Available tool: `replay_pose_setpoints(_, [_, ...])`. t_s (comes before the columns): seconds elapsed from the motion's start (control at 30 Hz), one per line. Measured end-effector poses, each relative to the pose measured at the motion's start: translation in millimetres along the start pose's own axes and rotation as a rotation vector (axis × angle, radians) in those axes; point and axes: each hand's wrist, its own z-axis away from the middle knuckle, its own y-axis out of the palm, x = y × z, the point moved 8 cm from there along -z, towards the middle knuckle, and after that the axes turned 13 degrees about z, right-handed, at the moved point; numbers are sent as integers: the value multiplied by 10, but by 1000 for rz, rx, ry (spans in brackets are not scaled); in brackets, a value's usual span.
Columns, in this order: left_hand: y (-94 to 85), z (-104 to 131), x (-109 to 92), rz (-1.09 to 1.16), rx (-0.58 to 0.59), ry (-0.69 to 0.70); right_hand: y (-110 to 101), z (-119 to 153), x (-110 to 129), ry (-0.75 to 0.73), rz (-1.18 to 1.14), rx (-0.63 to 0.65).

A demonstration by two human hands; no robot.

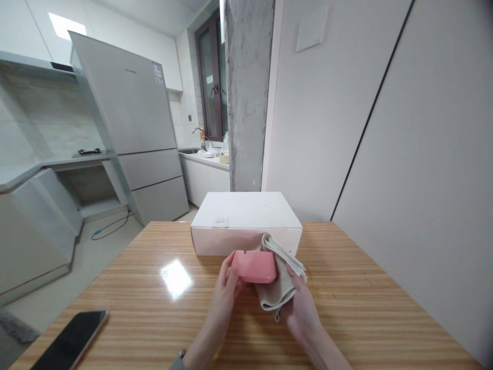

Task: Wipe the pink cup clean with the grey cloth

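A small pink case [254,266] with rounded corners is held above the wooden table [154,318]. My left hand [226,293] grips its left end with fingers wrapped around it. My right hand [301,308] holds a folded beige cloth [279,282] pressed against the case's right side and underside. A white closed box [245,222] stands just behind the case, at the table's far edge.
A dark phone [73,339] lies face up at the table's near left corner. A white wall runs along the right side. Behind the box stands a grey concrete pillar [248,97]. A silver fridge [134,133] and kitchen counters are at the left.
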Motion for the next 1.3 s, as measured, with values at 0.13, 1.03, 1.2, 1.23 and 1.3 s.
replay_pose_setpoints(0.13, [64,8,-50,19,44,8,25,18,8,25,14,6])
replay_pose_setpoints(1.03, [73,52,-163,-104,13,114,-105,13,55,-33,73,-37])
replay_pose_setpoints(1.2, [128,52,-147,4,53,88,-65,15,103,-57,55,-2])
replay_pose_setpoints(1.23, [120,47,-128,17,59,87,-55,16,89,-41,40,5])
replay_pose_setpoints(1.3, [95,29,-24,69,77,26,-25,21,56,-14,18,30])
